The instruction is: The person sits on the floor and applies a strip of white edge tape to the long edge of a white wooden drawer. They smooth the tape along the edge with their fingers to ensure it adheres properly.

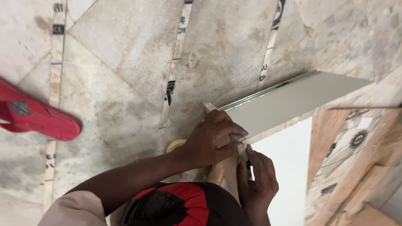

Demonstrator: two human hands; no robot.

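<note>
Marble-look floor (125, 62), pale and dusty with strips of printed tape (176, 62) running across it, filled most of what I saw from the head camera. Next in size was the long grey panel (293, 98), a flat strip with a glassy, greenish edge; its long axis ran from the hands up and to the right, the far end pointing toward the upper right corner and the near end at the fingers. To the right stood a brown plywood board (347, 159) with round stamps, and between it and the panel lay a plain white sheet (289, 167). A red sandal (33, 115) lay on the floor at the left edge, well apart from the work.

My left hand (209, 140) reached in from the lower left, fingers curled down and pressed over the near end of the panel and a narrow wooden strip (229, 167) beneath it. My right hand (256, 180) came up from below, fingers drawn together and pinching at the same corner, its tips touching the left fingertips. What exactly the right fingers gripped I could not tell. A cream roll of tape (175, 145) sat just beside the left wrist.
</note>
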